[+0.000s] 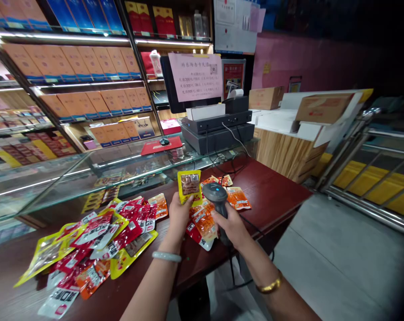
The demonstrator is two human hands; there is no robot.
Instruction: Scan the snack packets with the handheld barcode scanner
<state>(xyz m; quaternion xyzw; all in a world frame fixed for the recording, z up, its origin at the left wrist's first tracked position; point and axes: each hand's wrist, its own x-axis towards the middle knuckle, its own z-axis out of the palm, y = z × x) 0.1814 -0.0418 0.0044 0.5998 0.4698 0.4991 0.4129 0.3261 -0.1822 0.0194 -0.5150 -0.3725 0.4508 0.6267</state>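
Above the red-brown counter (272, 187), the left hand (179, 217) grips a yellow snack packet (189, 185) upright, best kept flat and steady before the handheld barcode scanner (218, 200) clasped in the right hand (231, 226).

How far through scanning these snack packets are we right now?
Done: cannot tell which packets are already scanned. In hand: the left hand holds a yellow packet up to the barcode scanner gripped by the right hand. Left, apparently: the big packet pile and orange packets on the counter.
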